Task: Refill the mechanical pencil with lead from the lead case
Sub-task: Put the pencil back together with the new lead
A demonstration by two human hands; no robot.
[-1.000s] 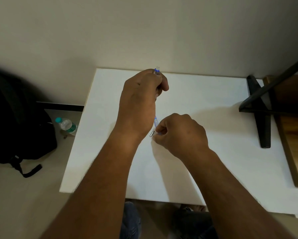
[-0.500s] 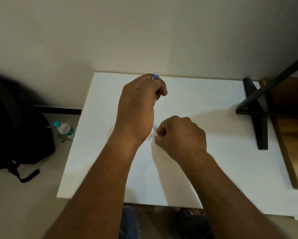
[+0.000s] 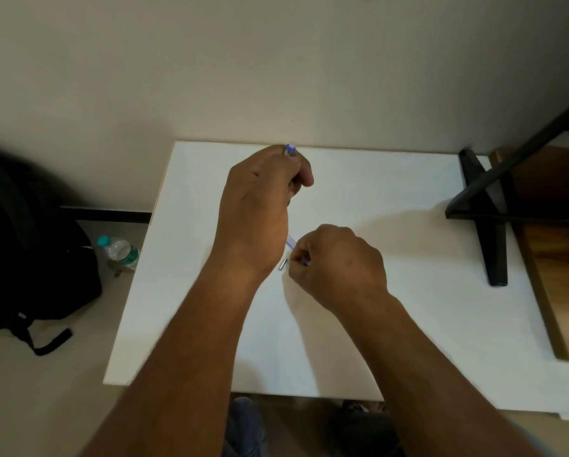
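Observation:
My left hand [image 3: 256, 212] is closed in a fist around the mechanical pencil [image 3: 290, 149], held upright over the white table [image 3: 391, 192]. Only the pencil's blue and clear end shows above the fingers. Just right of and below it, my right hand [image 3: 335, 262] rests low on the table, its fingertips pinched on a thin clear and blue piece [image 3: 291, 243] that looks like the lead case; most of it is hidden. A small silver cylinder [image 3: 282, 264] lies loose on the table beside those fingertips.
A black bar stand [image 3: 494, 225] sits on the table's right side, with a wooden surface [image 3: 560, 258] past it. On the floor at the left are a water bottle [image 3: 119, 251] and a black backpack [image 3: 29, 258]. The wall runs behind the table.
Both hands keep their grip and stay almost in place. My right hand's fingertips have shifted slightly next to the silver cylinder. The camera has tilted a little.

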